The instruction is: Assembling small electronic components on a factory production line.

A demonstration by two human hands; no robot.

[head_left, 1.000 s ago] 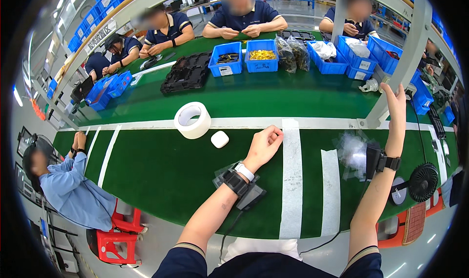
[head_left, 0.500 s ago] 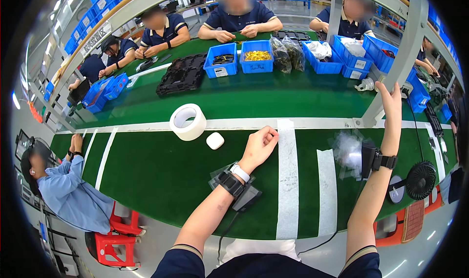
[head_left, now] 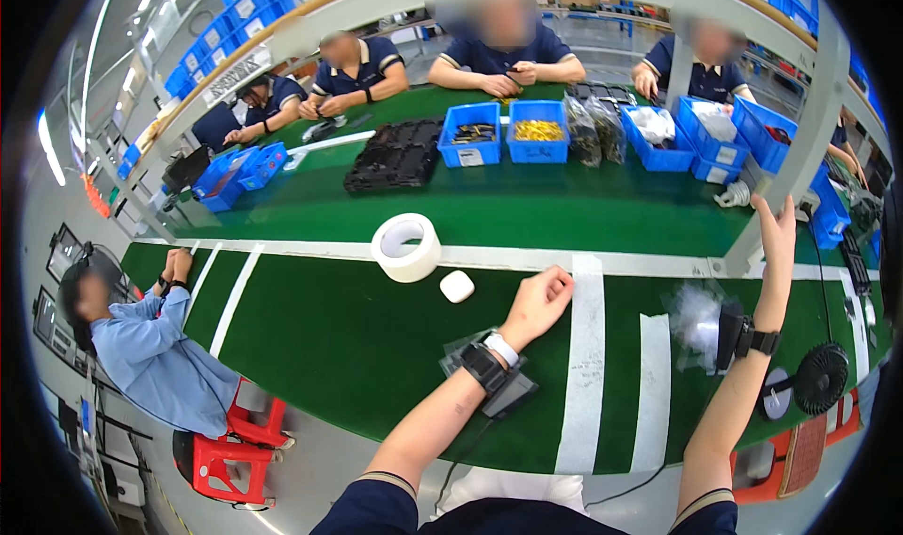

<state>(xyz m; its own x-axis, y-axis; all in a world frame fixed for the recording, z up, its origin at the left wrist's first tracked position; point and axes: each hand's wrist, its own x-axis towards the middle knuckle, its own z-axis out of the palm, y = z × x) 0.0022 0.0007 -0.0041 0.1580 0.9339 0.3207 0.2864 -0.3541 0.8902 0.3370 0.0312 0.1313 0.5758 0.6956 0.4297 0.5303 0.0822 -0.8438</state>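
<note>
My left hand (head_left: 544, 302) rests on the green mat with its fingers curled loosely into a fist, and nothing shows in them. It lies just left of a long white strip of tape (head_left: 585, 366). A white watch band (head_left: 501, 349) and a black strapped device (head_left: 483, 369) sit on that wrist. My right hand (head_left: 777, 226) is raised beside the grey metal post (head_left: 795, 149), fingers stretched and apart, seemingly against it. Another black strapped device (head_left: 758, 339) is on the right wrist. A roll of white tape (head_left: 406, 262) and a small white rounded case (head_left: 457, 287) lie left of my left hand.
A shorter tape strip (head_left: 651, 384), crumpled clear film (head_left: 698, 320) and a small black fan (head_left: 820, 377) are to the right. Blue bins (head_left: 470, 149), black trays (head_left: 393, 154) and seated co-workers line the far side. Another person in light blue (head_left: 165, 351) sits at left.
The whole scene has shifted right and slightly down in the picture. My hands keep their poses and places. Across the table, the middle co-worker's hands have shifted.
</note>
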